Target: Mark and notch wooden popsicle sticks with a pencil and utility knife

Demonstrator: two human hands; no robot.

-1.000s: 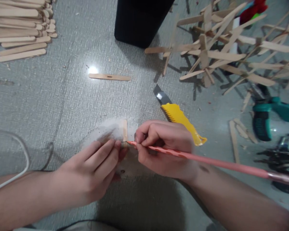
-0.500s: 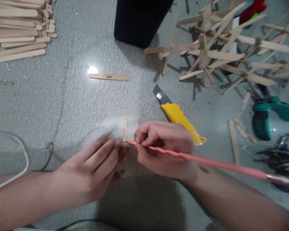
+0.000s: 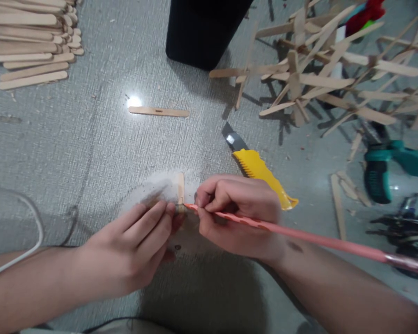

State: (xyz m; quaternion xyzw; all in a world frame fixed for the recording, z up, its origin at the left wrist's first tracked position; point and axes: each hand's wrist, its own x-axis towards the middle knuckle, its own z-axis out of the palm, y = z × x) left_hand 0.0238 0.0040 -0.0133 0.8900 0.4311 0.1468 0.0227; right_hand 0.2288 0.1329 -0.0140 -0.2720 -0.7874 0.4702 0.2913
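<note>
Between my hands a wooden craft stick [image 3: 181,185] points away from me, with small dark lines marked near its middle. My left hand [image 3: 139,241] is closed at its near part, fingertips pinching what looks like a second piece laid across it; that part is mostly hidden. My right hand [image 3: 238,213] grips a pink pencil [image 3: 310,235], its tip touching the stick beside my left fingertips. Just beyond my right hand lies a yellow utility knife [image 3: 259,171] with its blade out. Another craft stick [image 3: 174,112], with a small slot in its middle, lies farther off.
A pile of craft sticks [image 3: 28,41] lies at the far left. A black container [image 3: 205,32] stands at the back. Joined sticks [image 3: 320,79] fill the far right, near green-handled pliers [image 3: 378,171]. A white cable [image 3: 38,227] curves by my left forearm.
Hardly anything differs. The view has shifted very slightly, and both hands keep their hold with the pencil tip on the stick.
</note>
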